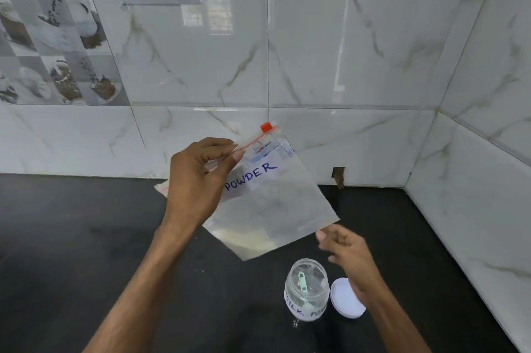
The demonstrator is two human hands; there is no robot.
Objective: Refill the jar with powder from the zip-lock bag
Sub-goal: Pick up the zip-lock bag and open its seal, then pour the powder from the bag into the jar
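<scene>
A clear zip-lock bag (273,203) labelled POWDER hangs tilted above the black counter, with pale powder settled in its lower corner and an orange slider (266,127) at its top right. My left hand (198,177) pinches the bag's zip edge at the top left. Just below the bag's right corner is my right hand (349,252), fingers loosely apart and blurred, holding nothing. An open clear jar (306,293) with a handwritten label stands upright on the counter below the bag, a small pale green scoop (303,283) inside it.
The jar's white lid (343,296) lies flat on the black counter (86,252) right of the jar, partly under my right wrist. White marble-look tiled walls close the back and right side. A few powder specks lie left of the jar.
</scene>
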